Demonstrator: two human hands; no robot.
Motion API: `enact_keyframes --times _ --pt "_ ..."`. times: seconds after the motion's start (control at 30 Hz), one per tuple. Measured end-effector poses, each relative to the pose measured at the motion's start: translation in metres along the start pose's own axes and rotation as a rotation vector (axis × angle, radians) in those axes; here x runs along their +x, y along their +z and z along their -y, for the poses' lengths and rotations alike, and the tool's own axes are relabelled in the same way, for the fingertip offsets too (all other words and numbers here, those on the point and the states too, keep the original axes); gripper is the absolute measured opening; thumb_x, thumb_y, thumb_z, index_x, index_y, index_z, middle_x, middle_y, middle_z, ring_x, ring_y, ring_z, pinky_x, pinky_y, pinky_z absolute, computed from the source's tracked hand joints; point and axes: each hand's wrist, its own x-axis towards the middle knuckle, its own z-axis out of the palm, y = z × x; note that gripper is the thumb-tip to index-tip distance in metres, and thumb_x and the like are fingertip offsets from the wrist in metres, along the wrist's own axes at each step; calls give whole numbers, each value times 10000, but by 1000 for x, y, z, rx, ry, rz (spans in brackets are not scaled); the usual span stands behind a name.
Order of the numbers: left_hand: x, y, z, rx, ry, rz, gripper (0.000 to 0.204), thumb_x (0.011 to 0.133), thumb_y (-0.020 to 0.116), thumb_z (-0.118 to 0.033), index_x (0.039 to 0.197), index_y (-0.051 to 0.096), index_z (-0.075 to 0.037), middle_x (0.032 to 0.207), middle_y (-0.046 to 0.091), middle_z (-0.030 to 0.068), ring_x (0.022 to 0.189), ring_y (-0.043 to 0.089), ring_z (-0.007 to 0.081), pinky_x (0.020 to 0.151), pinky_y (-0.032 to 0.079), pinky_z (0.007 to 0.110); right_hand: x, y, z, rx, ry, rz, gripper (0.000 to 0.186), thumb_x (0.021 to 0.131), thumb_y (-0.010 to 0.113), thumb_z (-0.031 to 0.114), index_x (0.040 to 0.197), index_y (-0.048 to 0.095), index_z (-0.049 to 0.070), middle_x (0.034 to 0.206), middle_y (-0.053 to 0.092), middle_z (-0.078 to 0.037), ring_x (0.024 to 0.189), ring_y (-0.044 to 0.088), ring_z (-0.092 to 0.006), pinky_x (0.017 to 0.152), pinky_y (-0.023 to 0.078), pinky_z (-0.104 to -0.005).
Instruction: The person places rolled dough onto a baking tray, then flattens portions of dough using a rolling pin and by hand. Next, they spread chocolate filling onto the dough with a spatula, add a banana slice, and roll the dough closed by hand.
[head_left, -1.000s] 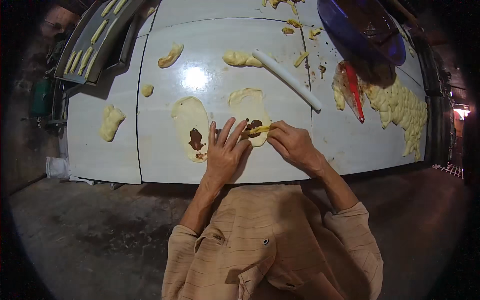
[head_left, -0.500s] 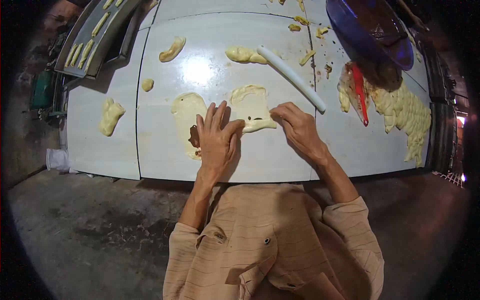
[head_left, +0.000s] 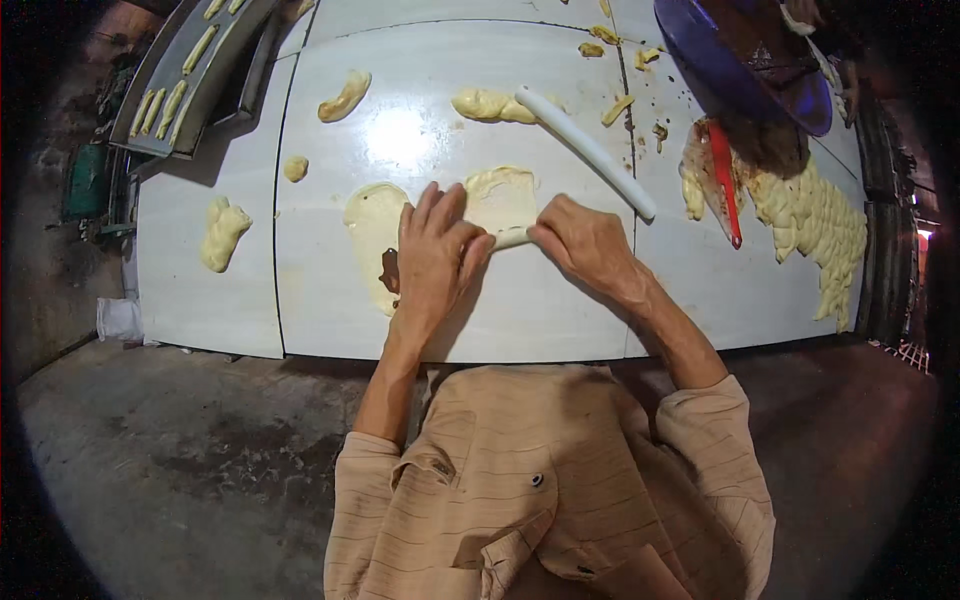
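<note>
A thin pale dough sheet (head_left: pixel 503 195) lies in front of me, its near edge rolled into a narrow tube. My left hand (head_left: pixel 436 246) has the tube's left end at its thumb and forefinger, with the other fingers stretched out over the table. At the right end, the curled fingers of my right hand (head_left: pixel 585 245) pinch the tube. Beside my left hand lies a second flattened dough piece (head_left: pixel 372 222). A dark brown filling (head_left: pixel 389 270) sits on its near part, partly covered by that hand.
A white rolling pin (head_left: pixel 590 155) lies beyond my right hand, touching a dough lump (head_left: pixel 490 105). Farther right are a red-handled spatula (head_left: pixel 722 180), a large dough mass (head_left: pixel 805 220) and a blue basin (head_left: pixel 690 60). Trays (head_left: pixel 175 60) with dough sticks stand far left.
The sheet's near edge has been rolled farther away from me, and the filling spots on it are now covered. My right hand has closed in over the tube's right end.
</note>
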Motion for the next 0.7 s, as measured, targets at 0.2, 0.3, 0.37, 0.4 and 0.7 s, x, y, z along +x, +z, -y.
enact_keyframes --times 0.2,0.3,0.37,0.4,0.7 --pt "-6 4 4 -21 -79 -132 178 893 711 -168 1026 735 -53 1358 619 191 1363 467 452 1109 360 583 6 10 2 -158 71 -212 191 921 655 151 1092 663 66 1014 642 -78 823 675 -258 631 561 -391" --pt "-7 -6 4 2 48 -79 242 862 762 -193 1083 751 -95 1348 627 176 1361 488 422 1108 376 585 -6 9 -4 -137 -14 -168 237 890 711 178 1106 658 98 1036 652 -68 806 677 -244 635 558 -377" --pt "-7 -6 12 12 110 12 275 858 793 -275 1115 767 -182 1384 607 140 1350 503 381 1125 356 597 -7 10 -5 -150 -98 -125 229 883 729 199 1084 654 122 1004 656 -63 784 679 -258 626 545 -388" --pt "-7 -7 12 13 109 12 275 858 793 -275 1115 767 -182 1384 607 140 1350 503 381 1125 356 597 -4 10 -6 -149 -98 -126 229 883 729 199 1084 654 122 1004 656 -63 784 679 -258 626 545 -388" --pt "-4 1 19 16 25 -70 250 853 770 -158 1099 730 -168 1381 603 132 1336 534 364 1105 407 565 23 12 -4 -217 28 -120 60 944 639 144 939 653 86 878 603 -67 727 650 -247 589 553 -375"
